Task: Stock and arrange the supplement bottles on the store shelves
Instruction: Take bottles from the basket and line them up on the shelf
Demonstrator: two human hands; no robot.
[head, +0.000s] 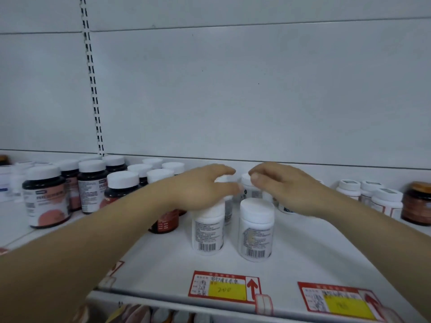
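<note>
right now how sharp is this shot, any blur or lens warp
Head view: the left hand and right hand are motion-blurred at the fingertips; the front white bottle shows a readable barcode but smeared text; the shelf edge bows from wide-angle distortion; lighting is flat, shadows faint.

Both bare arms reach forward over the white shelf [303,252], forearms angling in from the lower corners and converging toward its middle. Left hand [200,190] is palm down, fingers curled loosely forward, thumb tucked under toward the right, blurred at the tips. Right hand [282,187] mirrors it, palm down, knuckles high, fingers [256,176] bent inward toward the left hand. The two sets of fingertips sit just beside each other, a narrow gap between, well back from the shelf's front edge.
</note>
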